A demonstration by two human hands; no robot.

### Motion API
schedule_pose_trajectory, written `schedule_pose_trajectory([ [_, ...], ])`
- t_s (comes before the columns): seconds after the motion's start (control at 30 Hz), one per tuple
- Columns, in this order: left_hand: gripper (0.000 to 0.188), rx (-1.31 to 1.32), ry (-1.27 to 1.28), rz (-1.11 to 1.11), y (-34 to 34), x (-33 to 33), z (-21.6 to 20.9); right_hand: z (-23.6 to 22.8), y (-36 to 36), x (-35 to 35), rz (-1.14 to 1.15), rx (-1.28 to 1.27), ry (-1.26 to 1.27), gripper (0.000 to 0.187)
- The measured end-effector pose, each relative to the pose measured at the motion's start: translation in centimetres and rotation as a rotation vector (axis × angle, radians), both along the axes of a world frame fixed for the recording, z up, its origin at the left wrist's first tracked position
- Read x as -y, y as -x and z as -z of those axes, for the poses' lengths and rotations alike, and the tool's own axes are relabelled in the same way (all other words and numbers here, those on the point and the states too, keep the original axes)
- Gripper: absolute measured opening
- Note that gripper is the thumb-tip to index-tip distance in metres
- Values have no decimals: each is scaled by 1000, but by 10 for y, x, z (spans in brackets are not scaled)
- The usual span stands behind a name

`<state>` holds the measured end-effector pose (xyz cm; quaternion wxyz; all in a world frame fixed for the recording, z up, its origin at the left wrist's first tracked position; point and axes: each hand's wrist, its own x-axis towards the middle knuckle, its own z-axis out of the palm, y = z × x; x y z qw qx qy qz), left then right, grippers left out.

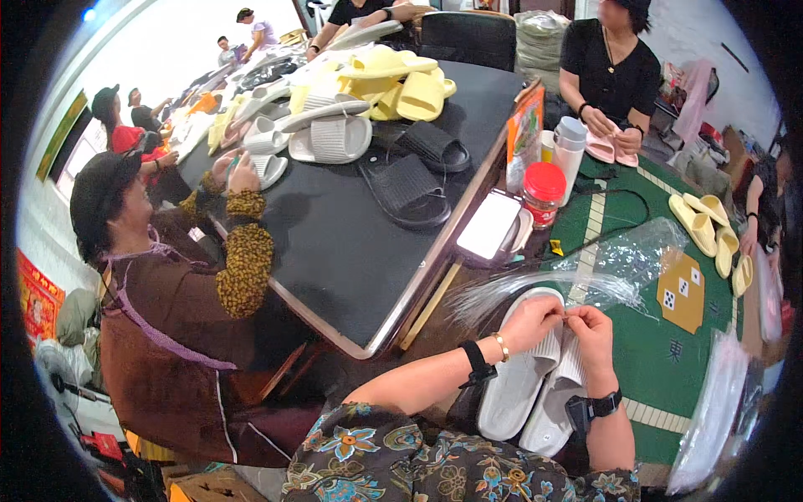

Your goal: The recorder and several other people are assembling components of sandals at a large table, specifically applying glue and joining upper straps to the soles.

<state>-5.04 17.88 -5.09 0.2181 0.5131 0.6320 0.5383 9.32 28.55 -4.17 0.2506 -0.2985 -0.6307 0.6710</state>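
Observation:
A pair of light grey slide slippers lies side by side in front of me, soles down and partly over the table's edge. My left hand is closed in a pinch above the left slipper's strap. Close beside it, my right hand is pinched too, over the right slipper's ribbed strap. The fingertips of both hands nearly meet. Whatever thin thing they hold is too small to make out. Just beyond my hands lies a bundle of thin clear plastic strands, next to a clear plastic bag.
Clear bags are stacked at the right edge of the green table. Yellow slippers lie farther back. A red-lidded jar, a bottle and a phone stand or lie ahead. Co-workers sit around; slippers pile on the black table.

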Motion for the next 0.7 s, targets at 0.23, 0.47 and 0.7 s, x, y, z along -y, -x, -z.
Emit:
schedule_pose_trajectory([
  [0.23,6,-14,-28,-1,2,-1,3,-2,1,2,-6,-10,12,12],
  [0.47,6,-2,-11,0,3,-1,1,-4,3,1,10,0,-21,11],
  [0.7,7,3,16,-5,4,0,2,-4,5,4,-36,2,-11,10],
])
